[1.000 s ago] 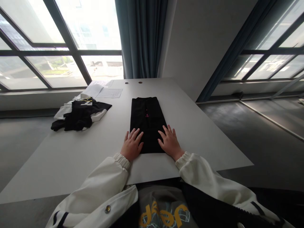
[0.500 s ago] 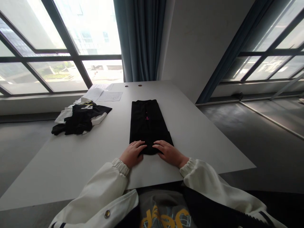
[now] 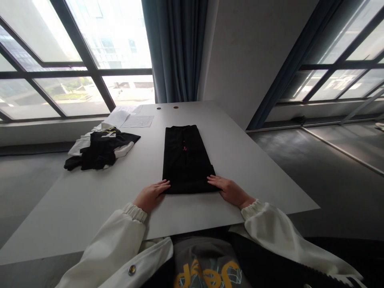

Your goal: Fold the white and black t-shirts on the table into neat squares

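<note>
A folded black garment (image 3: 186,160) lies flat on the white table (image 3: 252,176) in front of me, its long side running away from my body. A small pink mark shows near its middle. My left hand (image 3: 153,194) rests at the garment's near left corner, with outstretched fingers on the cloth. At the near right corner, my right hand (image 3: 232,190) lies likewise, fingers straight over the edge. Both thumbs are mostly hidden. The near edge between the hands is straight.
To the left lies a crumpled heap of black and white clothing (image 3: 100,148). Printed papers (image 3: 137,121) lie behind it, near the window. Two round holes are at the table's far end, before a blue curtain (image 3: 177,52) and a wall (image 3: 249,52).
My hands have slid apart along the garment's near edge, from near its middle out to the two corners. That edge now looks straighter.
</note>
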Motion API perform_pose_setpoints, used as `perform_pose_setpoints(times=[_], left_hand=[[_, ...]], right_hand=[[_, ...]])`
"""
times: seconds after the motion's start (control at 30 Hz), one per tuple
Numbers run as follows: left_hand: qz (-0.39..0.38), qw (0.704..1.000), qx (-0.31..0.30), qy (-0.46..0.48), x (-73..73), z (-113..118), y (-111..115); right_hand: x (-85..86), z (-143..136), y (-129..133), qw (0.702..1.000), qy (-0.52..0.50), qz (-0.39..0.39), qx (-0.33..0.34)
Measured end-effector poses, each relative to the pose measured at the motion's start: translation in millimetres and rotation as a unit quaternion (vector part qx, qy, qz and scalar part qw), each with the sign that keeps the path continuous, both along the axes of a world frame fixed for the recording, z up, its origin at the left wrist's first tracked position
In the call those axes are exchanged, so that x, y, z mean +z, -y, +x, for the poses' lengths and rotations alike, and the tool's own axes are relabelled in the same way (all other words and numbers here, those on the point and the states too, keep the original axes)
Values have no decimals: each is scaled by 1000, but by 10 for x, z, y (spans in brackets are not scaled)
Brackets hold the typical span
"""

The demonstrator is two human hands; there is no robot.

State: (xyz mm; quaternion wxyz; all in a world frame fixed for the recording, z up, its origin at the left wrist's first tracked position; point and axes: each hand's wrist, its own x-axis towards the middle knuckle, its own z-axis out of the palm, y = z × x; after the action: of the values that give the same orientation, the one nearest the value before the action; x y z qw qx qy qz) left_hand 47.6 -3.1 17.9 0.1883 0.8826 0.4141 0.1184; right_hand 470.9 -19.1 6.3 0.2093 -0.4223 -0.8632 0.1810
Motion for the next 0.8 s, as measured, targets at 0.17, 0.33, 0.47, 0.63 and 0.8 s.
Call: perform_pose_setpoints(times=[0.17,0.33,0.47,0.63,0.8], left_hand=[[-15,999,-34,-16,80,-17,173],[-28,997,-73,-19,251,-81,400],[-2,995,-103,-13,496,-15,366],[63,989,-130,-2,496,574,138],[115,981,-138,-72,65,1011,21]], right_hand=[[94,38,127,999,14,-30,-3],[212,180,242,995,51,-62,57],[327,295,171,991,72,-63,90],[418,-11,-92,997,71,-5,40],[190,-470,-283,996,83,24,17]])
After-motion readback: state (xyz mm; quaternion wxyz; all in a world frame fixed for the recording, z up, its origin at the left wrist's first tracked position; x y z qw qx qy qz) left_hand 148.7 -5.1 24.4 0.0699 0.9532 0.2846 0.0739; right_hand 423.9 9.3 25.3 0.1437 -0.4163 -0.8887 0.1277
